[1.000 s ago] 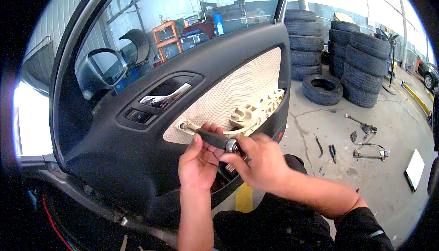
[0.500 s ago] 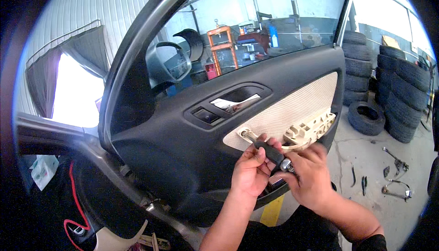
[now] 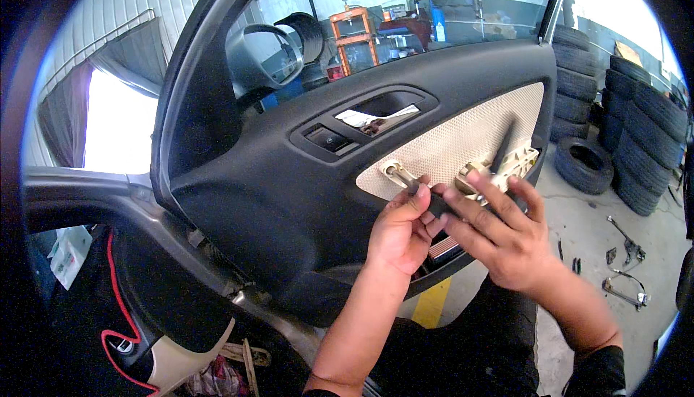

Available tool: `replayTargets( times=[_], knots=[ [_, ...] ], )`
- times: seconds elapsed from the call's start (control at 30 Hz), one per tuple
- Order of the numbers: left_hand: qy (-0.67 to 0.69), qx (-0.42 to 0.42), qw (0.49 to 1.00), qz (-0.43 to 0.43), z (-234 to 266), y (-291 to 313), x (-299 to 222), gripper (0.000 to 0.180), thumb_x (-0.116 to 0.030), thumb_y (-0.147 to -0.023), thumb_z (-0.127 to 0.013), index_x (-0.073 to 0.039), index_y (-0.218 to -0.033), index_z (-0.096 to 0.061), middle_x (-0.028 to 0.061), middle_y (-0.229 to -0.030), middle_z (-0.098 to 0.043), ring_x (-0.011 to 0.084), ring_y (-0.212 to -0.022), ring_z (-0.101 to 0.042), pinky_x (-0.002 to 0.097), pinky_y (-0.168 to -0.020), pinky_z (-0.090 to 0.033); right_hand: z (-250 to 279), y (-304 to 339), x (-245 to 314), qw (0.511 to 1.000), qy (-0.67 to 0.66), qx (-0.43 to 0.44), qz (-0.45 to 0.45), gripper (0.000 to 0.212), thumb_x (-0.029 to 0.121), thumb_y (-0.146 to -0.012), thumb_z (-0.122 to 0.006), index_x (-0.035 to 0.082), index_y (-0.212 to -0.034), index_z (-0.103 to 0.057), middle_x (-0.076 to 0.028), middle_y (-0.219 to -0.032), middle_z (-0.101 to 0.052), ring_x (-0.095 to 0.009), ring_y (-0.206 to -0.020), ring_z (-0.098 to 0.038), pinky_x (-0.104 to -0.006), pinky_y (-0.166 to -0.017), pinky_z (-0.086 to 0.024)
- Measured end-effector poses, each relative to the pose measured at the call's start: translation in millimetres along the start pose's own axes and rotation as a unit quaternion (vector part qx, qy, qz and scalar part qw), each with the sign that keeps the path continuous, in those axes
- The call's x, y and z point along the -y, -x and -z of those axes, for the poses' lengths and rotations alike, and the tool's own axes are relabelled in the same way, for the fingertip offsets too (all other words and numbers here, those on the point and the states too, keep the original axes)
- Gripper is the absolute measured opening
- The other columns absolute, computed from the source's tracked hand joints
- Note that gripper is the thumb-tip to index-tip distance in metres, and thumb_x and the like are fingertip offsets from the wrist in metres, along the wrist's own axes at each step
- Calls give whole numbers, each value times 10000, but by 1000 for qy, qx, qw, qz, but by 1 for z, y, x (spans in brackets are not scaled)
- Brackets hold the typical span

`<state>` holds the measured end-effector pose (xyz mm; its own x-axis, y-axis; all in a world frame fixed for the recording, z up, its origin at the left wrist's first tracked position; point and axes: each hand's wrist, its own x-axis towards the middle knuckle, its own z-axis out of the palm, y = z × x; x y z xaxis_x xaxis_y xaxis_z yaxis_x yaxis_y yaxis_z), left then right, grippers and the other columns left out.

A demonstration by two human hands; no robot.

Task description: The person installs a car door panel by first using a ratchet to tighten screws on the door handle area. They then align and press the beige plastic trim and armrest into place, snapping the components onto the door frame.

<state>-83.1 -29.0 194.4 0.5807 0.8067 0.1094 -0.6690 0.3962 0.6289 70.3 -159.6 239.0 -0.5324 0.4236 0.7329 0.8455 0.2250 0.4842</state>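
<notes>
In front of me is a black car door panel (image 3: 267, 216) with a pale textured insert (image 3: 448, 137). My left hand (image 3: 405, 227) is closed around the dark body of a ratchet tool (image 3: 442, 205), whose shaft points at the recess at the near end of the cream pull-handle bracket (image 3: 394, 169). Over the tool's other end, my right hand (image 3: 499, 234) has its fingers spread, somewhat blurred; whether its palm touches the tool is hidden. A blurred dark bar (image 3: 504, 148) sticks up past those fingers, across the bracket's far part (image 3: 522, 162).
Above the bracket sits a chrome inner door handle (image 3: 379, 117) beside a switch (image 3: 327, 139). Stacked tyres (image 3: 643, 144) stand at the right, with metal parts (image 3: 627, 281) on the floor. An orange press frame (image 3: 352, 36) shows through the window. A red cable (image 3: 119, 303) hangs at lower left.
My right hand has gone from curled around the tool's chrome end to spread fingers over it. A dark bar now shows above the fingers. My left hand keeps its hold; the view has shifted slightly.
</notes>
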Motion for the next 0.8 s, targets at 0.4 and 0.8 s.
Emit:
replayTargets(
  times=[0.4,0.8],
  knots=[
    [-79,-33,982,-171,27,-29,43,333,-74,-1000,-599,22,-1309,-521,95,-1232,-643,171,-1184,-583,309,-1029,-444,1,-3,6,1000,12,11,-20,295,253,-852,-609,126,-1099,-710,-43,-1294,-680,-217,-1325,-553,-483,-1160,-279],
    [-73,-42,965,-247,30,-73,55,113,-28,-1003,-569,10,-1106,-595,59,-873,-662,132,-781,-637,269,-718,-533,-3,-11,14,996,3,18,-87,371,248,-836,-705,79,-1165,-671,-67,-1100,-729,-248,-1135,-656,-467,-1023,-387]
  ],
)
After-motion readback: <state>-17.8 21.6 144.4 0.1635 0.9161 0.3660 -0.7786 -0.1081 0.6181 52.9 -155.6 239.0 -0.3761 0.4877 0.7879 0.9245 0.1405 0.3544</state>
